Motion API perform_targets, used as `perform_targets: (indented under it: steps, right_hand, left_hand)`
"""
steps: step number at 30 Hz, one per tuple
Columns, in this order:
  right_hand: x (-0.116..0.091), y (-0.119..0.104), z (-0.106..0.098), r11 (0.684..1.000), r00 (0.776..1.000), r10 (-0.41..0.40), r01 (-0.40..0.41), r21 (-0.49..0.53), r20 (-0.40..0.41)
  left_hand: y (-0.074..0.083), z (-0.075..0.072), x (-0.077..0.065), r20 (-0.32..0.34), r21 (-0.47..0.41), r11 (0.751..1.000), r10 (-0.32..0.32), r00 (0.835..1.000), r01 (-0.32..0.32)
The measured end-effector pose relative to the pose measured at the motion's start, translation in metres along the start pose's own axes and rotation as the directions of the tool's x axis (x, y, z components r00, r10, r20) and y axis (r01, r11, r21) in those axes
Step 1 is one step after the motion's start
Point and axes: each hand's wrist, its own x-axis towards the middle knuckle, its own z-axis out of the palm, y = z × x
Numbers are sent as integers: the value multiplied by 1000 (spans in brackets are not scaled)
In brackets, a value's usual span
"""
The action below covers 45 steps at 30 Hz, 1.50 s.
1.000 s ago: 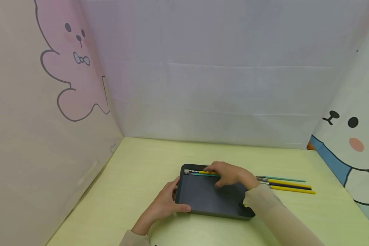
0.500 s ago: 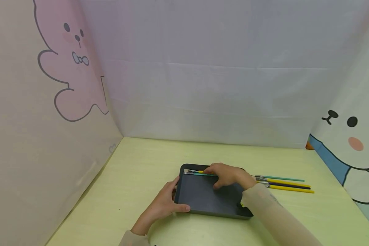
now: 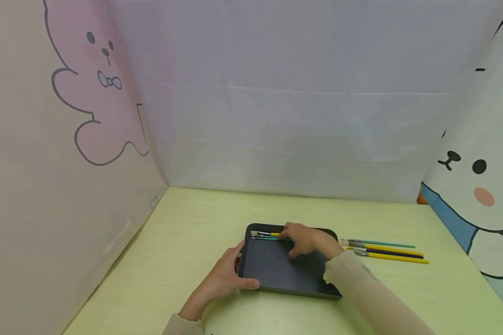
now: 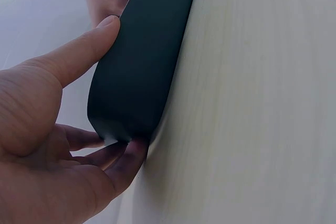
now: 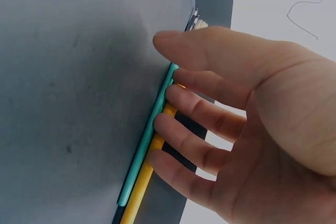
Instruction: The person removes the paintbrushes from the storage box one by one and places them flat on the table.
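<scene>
In the head view a dark grey tray [image 3: 272, 267] lies on the table. My left hand [image 3: 223, 278] grips its near left corner, thumb on the near rim and fingers against the left side. The left wrist view shows that thumb [image 4: 100, 38] on the tray wall. Along the tray's far side lie a teal paintbrush [image 5: 142, 156] and a yellow paintbrush [image 5: 137, 195], parallel and close together. My right hand [image 3: 305, 241] reaches over them. Its loosely bent fingertips touch the brushes, while the thumb stands apart above the tray floor. Part of both brushes is hidden under the hand.
Right of the tray, several paintbrushes lie side by side on the pale yellow table [image 3: 201, 218]: a teal brush [image 3: 387, 243], a dark brush [image 3: 402, 254] and yellow brushes [image 3: 406, 259]. Cloth walls with cartoon animals enclose the table at the back and sides.
My right hand and forearm have shifted slightly left, with fingertips still at the brushes in the tray. The left hand stays on the tray corner.
</scene>
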Motion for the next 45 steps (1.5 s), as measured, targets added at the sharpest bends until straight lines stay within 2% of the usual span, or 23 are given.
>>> perform_targets:
  steps: [7,17,25,36,45]
  right_hand:
    - [-2,-5,-1,1000,1000,18,-18,11,4]
    - [-5,-5,-1,998,1000,-6,5,65,21]
    - [-4,-3,2,999,1000,11,-12,41,8]
    - [0,3,5,997,1000,9,-9,75,-3]
    - [2,3,7,993,998,54,-52,109,-20]
  left_hand:
    - [1,0,-1,-8,-2,1000,-7,1000,7]
    - [1,0,-3,-13,-1,1000,-5,1000,5]
    - [1,0,-3,-9,-2,1000,-3,1000,3]
    - [1,-1,-3,-3,-4,1000,3,1000,-3]
    - [0,0,-2,-1,-13,1000,7,1000,-7]
